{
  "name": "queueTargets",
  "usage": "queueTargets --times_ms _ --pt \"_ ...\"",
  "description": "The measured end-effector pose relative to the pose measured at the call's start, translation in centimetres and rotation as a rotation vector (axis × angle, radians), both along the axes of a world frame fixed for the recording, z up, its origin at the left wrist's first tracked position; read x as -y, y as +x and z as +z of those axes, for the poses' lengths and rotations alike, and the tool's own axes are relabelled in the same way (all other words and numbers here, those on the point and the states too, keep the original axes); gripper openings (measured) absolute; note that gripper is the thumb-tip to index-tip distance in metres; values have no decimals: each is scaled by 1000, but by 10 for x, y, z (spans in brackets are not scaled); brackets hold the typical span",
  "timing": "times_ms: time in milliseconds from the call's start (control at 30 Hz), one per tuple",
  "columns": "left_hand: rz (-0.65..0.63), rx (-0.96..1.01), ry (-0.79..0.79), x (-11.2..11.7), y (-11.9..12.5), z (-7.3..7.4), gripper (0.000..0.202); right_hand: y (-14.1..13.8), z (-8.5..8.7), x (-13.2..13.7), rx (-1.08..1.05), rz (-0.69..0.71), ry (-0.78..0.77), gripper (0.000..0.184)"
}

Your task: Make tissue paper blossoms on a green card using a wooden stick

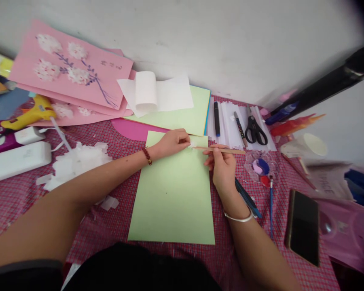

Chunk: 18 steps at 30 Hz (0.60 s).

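Green sheet [172,198]: it lies flat on the checked surface [109,226] before me.
Right hand [223,165]: my fingers are closed on a thin wooden stick [238,152].
Left hand [173,143]: my fingertips are together on a small white piece [193,144], near the top edge of the green sheet, by the stick's tip.
Curled white paper [146,89]: it rests farther, on other green paper [182,120].
Pink flower sheet [94,83]: far left, near the wall [200,36].

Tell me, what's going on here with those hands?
Someone is working over a pale green sheet. The right hand holds a thin wooden stick, its tip by a small white scrap next to the left hand. A white paper pile lies on the left.
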<state>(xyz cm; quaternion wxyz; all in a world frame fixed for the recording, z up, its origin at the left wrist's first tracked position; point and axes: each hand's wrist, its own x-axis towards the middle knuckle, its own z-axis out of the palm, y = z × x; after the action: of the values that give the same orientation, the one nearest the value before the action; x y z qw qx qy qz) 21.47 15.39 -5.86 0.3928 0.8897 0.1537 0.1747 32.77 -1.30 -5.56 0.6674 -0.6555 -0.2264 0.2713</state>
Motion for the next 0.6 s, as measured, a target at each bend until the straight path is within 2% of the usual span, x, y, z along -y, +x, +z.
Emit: queueTargets --times_ms 233,300,367,467,533,600 --pt "-7 -25 2 -1 1 -2 17 1 -1 -2 42 71 -18 25" --pt "19 -3 -46 -1 1 0 21 2 -2 -3 62 82 -32 25" --pt "91 15 -169 -3 -3 7 27 3 -3 -3 73 81 -42 25" --pt "219 11 -342 -9 -20 31 32 3 -5 -3 73 74 -45 26" --pt "278 -6 -338 -12 -44 56 30 3 -7 -3 60 64 -27 27" --pt "328 -34 -259 -11 -77 80 27 3 -7 -3 39 57 7 27"
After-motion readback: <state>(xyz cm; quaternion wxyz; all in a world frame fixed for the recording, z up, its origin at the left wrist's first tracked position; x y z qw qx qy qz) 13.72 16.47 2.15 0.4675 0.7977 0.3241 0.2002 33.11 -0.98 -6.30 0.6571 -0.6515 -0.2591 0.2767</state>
